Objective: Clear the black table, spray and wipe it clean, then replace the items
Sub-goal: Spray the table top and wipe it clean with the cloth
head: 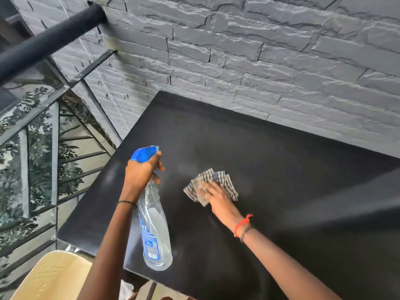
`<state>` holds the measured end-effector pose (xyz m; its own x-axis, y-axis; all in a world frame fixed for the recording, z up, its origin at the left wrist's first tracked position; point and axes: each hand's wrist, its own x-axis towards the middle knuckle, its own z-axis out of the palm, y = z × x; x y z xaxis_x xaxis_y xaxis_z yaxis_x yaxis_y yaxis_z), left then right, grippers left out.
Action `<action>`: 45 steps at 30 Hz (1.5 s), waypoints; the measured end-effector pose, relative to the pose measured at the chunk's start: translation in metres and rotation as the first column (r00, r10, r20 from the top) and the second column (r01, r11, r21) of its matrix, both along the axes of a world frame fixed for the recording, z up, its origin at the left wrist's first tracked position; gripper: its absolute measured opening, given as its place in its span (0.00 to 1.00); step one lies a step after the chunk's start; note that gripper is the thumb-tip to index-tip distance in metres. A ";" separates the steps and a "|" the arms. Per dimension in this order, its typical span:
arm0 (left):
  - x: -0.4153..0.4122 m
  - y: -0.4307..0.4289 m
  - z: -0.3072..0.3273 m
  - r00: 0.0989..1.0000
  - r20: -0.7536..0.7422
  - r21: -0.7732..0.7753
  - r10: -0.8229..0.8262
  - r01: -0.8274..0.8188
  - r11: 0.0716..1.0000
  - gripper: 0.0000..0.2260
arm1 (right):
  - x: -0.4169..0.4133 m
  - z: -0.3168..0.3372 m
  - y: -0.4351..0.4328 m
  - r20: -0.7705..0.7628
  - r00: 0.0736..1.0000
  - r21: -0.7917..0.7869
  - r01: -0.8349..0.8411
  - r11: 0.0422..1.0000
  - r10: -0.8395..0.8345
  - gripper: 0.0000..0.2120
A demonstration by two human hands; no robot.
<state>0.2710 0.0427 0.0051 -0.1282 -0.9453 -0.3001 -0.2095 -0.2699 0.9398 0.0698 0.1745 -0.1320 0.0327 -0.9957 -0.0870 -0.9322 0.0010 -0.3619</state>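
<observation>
The black table (281, 169) fills the middle and right of the view, its top bare apart from my hands and what they hold. My left hand (141, 169) grips the neck of a clear spray bottle (154, 230) with a blue trigger head, held above the table's left part, nozzle pointing toward the far side. A checked cloth (213, 180) lies flat on the table's middle. My right hand (216, 197) presses on it with straight fingers. A faint pale haze shows on the surface near the cloth.
A grey stone-clad wall (259, 61) runs along the table's far edge. A black railing (49, 40) with glass panels borders the left side. A pale wooden chair seat (54, 278) stands at the table's near left corner.
</observation>
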 end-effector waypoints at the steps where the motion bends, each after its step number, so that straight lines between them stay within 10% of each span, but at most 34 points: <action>1: 0.002 0.003 0.002 1.000 -0.004 -0.001 -0.002 0.002 1.000 0.11 | 0.007 -0.002 0.023 -0.001 1.000 -0.046 -0.031 0.998 0.031 0.31; 13: 0.024 0.036 0.007 0.998 -0.044 -0.035 -0.054 0.053 0.998 0.09 | -0.075 -0.006 0.059 0.021 0.965 -0.006 0.262 0.965 -0.261 0.27; 24: 0.082 0.070 0.000 0.998 -0.060 -0.038 -0.006 0.003 0.999 0.10 | 0.113 -0.005 0.097 -0.042 0.999 -0.111 -0.033 0.993 0.029 0.15; 31: 0.123 0.077 -0.001 0.997 -0.080 -0.078 -0.006 -0.001 0.997 0.08 | 0.083 -0.016 0.201 0.079 0.996 -0.143 0.062 0.988 -0.051 0.20; 37: 0.162 0.089 -0.011 0.996 -0.092 -0.072 0.011 -0.018 0.997 0.07 | 0.076 -0.004 0.109 0.031 0.968 -0.063 0.249 0.966 -0.248 0.24; 45: 0.206 0.100 -0.011 0.997 -0.060 -0.060 0.053 -0.057 0.997 0.11 | 0.211 0.016 0.061 -0.013 1.000 0.030 0.003 1.000 -0.003 0.19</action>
